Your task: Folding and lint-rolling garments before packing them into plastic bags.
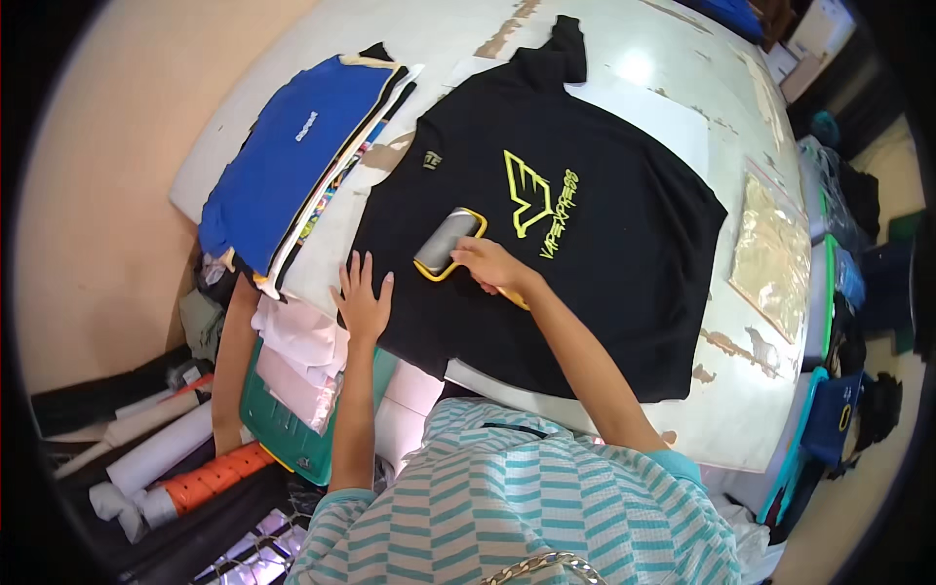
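A black T-shirt (629, 292) with a yellow print lies spread flat on a worn white table (731, 424). My right hand (493, 265) grips the handle of a lint roller (447, 240) with a yellow frame and a grey cylinder. The roller rests on the shirt, left of the print. My left hand (363, 301) lies palm down with fingers spread on the shirt's near left edge, at the sleeve. A small mark sits inside the neckline. The far sleeve is bunched at the top.
A stack of folded garments with a blue shirt (292, 161) on top lies at the table's left. A clear plastic bag (771, 252) holding tan cloth is at the right. Below the left edge stand a green bin lid (292, 424) and rolls, one orange (212, 479). Lidded boxes line the right.
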`<state>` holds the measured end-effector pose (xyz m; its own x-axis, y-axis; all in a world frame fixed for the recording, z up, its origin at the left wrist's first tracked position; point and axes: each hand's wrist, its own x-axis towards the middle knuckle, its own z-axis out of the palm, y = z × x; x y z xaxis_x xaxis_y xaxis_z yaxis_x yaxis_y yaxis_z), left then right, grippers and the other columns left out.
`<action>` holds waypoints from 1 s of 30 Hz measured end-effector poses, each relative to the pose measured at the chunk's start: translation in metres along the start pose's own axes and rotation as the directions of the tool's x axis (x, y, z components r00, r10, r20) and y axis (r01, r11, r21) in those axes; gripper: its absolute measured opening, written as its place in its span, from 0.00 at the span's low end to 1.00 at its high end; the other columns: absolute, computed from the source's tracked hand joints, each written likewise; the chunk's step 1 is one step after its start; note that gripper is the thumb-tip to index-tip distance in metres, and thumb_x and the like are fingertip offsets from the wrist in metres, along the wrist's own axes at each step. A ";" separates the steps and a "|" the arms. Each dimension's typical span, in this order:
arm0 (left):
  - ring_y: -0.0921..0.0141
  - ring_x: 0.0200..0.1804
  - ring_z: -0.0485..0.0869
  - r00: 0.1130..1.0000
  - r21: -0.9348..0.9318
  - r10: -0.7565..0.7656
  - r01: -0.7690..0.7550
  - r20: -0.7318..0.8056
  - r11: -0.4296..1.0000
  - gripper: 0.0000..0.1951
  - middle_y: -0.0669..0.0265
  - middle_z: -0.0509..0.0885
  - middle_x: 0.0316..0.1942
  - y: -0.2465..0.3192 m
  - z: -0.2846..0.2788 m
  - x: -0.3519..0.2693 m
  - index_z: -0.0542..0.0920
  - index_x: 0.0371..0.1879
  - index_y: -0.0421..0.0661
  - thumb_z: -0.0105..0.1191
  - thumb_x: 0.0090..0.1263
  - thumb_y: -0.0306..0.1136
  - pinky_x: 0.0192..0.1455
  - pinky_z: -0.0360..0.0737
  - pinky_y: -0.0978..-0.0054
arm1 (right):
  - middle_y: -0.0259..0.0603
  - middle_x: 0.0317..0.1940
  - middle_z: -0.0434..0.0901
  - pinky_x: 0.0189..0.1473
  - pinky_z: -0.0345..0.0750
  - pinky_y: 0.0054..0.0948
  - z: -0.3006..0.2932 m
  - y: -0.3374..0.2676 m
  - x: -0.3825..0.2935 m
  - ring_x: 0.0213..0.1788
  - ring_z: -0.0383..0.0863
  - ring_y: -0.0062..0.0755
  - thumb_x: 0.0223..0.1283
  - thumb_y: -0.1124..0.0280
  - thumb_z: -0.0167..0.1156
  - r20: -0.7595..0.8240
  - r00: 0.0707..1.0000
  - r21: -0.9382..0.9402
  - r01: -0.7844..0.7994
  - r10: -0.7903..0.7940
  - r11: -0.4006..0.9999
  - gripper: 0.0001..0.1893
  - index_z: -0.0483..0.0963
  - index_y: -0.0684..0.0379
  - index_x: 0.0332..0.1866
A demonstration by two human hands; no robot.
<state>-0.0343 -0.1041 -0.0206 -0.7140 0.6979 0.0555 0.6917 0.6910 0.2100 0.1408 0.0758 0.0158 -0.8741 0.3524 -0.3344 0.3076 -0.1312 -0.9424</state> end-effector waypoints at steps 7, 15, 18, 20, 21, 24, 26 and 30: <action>0.60 0.70 0.45 1.000 -0.012 0.004 -0.005 -0.013 1.000 0.29 0.67 0.53 0.68 0.004 -0.003 -0.003 0.60 0.64 0.54 0.41 0.65 0.53 0.63 0.37 0.38 | 0.28 0.09 0.62 0.09 0.56 0.16 -0.069 0.010 -0.144 0.07 0.60 0.14 0.65 0.59 0.45 0.114 0.976 -0.126 -0.169 0.183 0.978 0.14 0.67 0.60 0.32; 0.53 0.69 0.47 0.966 -0.033 0.257 -0.258 -0.026 0.966 0.35 0.47 0.48 0.67 0.115 0.030 0.049 0.56 0.63 0.39 0.42 0.64 0.53 0.62 0.39 0.37 | 0.30 0.10 0.61 0.11 0.60 0.18 -0.080 0.063 -0.331 0.09 0.60 0.18 0.61 0.65 0.50 -0.584 0.744 0.442 -0.044 0.325 0.896 0.08 0.70 0.57 0.32; 0.52 0.67 0.51 0.842 -0.053 0.531 -0.537 -0.092 0.842 0.36 0.47 0.53 0.65 0.193 0.049 0.044 0.57 0.61 0.34 0.42 0.64 0.53 0.62 0.47 0.40 | 0.30 0.12 0.61 0.12 0.62 0.17 -0.070 0.085 -0.351 0.09 0.61 0.19 0.63 0.63 0.47 -0.851 0.450 0.405 0.232 0.271 0.884 0.07 0.66 0.55 0.35; 0.53 0.67 0.53 0.677 -0.079 0.731 -0.736 -0.088 0.672 0.36 0.46 0.56 0.64 0.234 0.057 0.020 0.59 0.60 0.33 0.42 0.63 0.54 0.63 0.50 0.44 | 0.30 0.12 0.61 0.12 0.62 0.17 -0.064 0.097 -0.359 0.09 0.61 0.19 0.64 0.63 0.47 -0.904 0.306 0.381 0.258 0.299 0.888 0.08 0.66 0.55 0.34; 0.54 0.67 0.53 0.596 -0.153 0.801 -0.798 -0.059 0.582 0.37 0.47 0.55 0.64 0.252 0.056 0.002 0.59 0.60 0.33 0.41 0.63 0.55 0.64 0.48 0.45 | 0.30 0.13 0.62 0.12 0.62 0.17 -0.062 0.107 -0.364 0.09 0.60 0.18 0.64 0.63 0.46 -0.931 0.180 0.357 0.267 0.317 0.895 0.08 0.66 0.55 0.34; 0.57 0.68 0.52 0.378 -0.231 0.925 -0.903 -0.025 0.363 0.37 0.50 0.53 0.66 0.268 0.059 -0.049 0.59 0.62 0.38 0.41 0.63 0.57 0.66 0.47 0.49 | 0.29 0.14 0.62 0.13 0.62 0.16 -0.056 0.131 -0.380 0.11 0.62 0.17 0.64 0.63 0.47 -0.937 0.116 0.349 0.260 0.330 0.900 0.07 0.66 0.54 0.34; 0.58 0.68 0.53 0.326 -0.314 0.945 -0.898 -0.003 0.309 0.34 0.52 0.54 0.66 0.265 0.057 -0.056 0.60 0.62 0.44 0.42 0.62 0.56 0.66 0.48 0.51 | 0.29 0.16 0.64 0.15 0.63 0.16 -0.051 0.141 -0.387 0.14 0.64 0.16 0.64 0.63 0.48 -0.935 0.109 0.355 0.229 0.338 0.907 0.07 0.68 0.53 0.37; 0.54 0.67 0.53 0.535 -0.259 0.845 -0.816 -0.002 0.516 0.31 0.55 0.57 0.65 0.245 0.050 0.002 0.62 0.62 0.46 0.43 0.63 0.52 0.66 0.47 0.50 | 0.30 0.20 0.66 0.21 0.66 0.17 -0.050 0.149 -0.386 0.19 0.66 0.16 0.62 0.62 0.52 -0.980 0.005 0.196 0.118 0.197 0.973 0.10 0.69 0.55 0.43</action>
<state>0.1391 0.0762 -0.0181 0.2020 0.9567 0.2094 0.9120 -0.2616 0.3158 0.5423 -0.0337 0.0044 0.4253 0.8841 -0.1937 0.1224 -0.2682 -0.9556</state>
